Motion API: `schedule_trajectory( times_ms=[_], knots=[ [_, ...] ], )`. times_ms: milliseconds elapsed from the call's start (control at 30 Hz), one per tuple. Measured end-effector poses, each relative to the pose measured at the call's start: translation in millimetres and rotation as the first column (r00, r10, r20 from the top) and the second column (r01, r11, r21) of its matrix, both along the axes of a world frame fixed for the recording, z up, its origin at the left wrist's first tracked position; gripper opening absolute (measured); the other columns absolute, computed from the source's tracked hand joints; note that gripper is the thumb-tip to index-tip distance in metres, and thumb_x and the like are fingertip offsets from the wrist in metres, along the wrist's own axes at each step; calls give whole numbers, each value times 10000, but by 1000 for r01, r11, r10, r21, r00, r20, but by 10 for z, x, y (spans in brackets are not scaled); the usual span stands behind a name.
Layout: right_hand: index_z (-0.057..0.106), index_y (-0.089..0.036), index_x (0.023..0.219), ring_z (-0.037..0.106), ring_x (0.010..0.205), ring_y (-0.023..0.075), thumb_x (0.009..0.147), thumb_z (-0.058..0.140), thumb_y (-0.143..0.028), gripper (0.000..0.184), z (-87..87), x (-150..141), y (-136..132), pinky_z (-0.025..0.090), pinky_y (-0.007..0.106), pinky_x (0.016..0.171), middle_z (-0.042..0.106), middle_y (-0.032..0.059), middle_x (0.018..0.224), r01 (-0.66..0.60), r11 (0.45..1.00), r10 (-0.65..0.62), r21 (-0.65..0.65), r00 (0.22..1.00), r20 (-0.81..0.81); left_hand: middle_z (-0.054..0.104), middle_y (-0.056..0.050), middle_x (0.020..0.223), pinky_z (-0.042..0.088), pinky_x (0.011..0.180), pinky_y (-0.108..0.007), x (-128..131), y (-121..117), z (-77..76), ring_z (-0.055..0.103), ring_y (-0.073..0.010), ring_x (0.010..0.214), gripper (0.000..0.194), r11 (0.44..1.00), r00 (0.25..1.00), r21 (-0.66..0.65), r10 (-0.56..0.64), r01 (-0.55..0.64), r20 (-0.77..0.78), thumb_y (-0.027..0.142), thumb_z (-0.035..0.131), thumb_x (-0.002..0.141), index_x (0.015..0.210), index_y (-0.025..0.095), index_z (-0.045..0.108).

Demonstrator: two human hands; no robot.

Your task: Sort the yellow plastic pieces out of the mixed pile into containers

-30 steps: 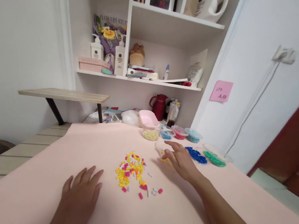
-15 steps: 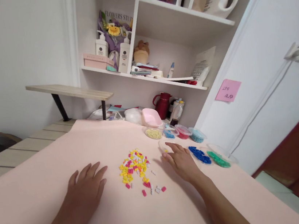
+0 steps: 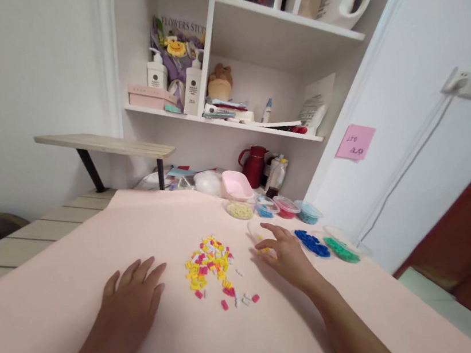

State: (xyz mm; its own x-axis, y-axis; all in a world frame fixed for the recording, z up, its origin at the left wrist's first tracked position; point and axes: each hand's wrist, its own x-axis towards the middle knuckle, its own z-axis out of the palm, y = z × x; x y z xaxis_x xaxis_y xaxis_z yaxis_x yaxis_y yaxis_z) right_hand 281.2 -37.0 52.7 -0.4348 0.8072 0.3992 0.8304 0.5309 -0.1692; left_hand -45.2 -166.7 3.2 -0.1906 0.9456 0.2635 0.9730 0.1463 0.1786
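A loose heap of small toy bricks (image 3: pixel 210 264), in yellow, pink, white and a little orange, lies on the pale pink tabletop (image 3: pixel 189 350). Left of the heap, my left hand (image 3: pixel 132 297) rests palm down with its fingers spread, holding nothing. To the right, my right hand (image 3: pixel 287 256) hovers over a clear shallow dish (image 3: pixel 252 229), its fingers apart. A few yellow bricks (image 3: pixel 266 249) show under those fingers, and the hand partly hides the dish. Several stray pink and white bricks (image 3: pixel 246 299) lie at the heap's near side.
Beyond my right hand are tubs of dark blue bricks (image 3: pixel 312 243) and green bricks (image 3: pixel 341 250). Behind stand tubs of pale yellow (image 3: pixel 240 210), blue (image 3: pixel 265 211), red (image 3: pixel 286 208) and light blue pieces (image 3: pixel 308 213), a pink box (image 3: pixel 237 185) and a red jug (image 3: pixel 255 166).
My right hand's fingers have spread, and more yellow bricks now show beneath them at the clear dish. The left hand stays in place. The whole view has shifted slightly.
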Motion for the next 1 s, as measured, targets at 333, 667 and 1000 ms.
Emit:
schedule_trajectory(
  times_ms=[333,667,1000],
  knots=[
    [763,-179,929,348,1346,347,815,550,-135,246,-63,-210,-59,264,525,1070,451,112,1461,80,994,-95,70,962,256,493,-23,1461,207,1125,-514,16,-9,73,381,-264,1372,491,998,1000,-58,17,-16,4,351,309,908,1328,312,560],
    [762,-281,932,454,1255,317,738,628,-111,291,-80,-48,-51,386,498,980,487,62,1414,-26,999,26,24,1000,-17,489,-28,1464,209,1125,-515,7,-14,71,381,-265,1369,485,999,1000,-47,6,-5,16,353,326,907,1329,309,560],
    [767,-315,930,403,1292,307,787,644,-204,219,-50,-160,-92,316,499,1011,508,56,1399,-34,998,36,-47,999,31,496,-21,1458,214,1121,-516,12,14,70,389,-263,1369,498,998,1000,-61,20,-21,-21,341,307,902,1334,314,553]
  ],
)
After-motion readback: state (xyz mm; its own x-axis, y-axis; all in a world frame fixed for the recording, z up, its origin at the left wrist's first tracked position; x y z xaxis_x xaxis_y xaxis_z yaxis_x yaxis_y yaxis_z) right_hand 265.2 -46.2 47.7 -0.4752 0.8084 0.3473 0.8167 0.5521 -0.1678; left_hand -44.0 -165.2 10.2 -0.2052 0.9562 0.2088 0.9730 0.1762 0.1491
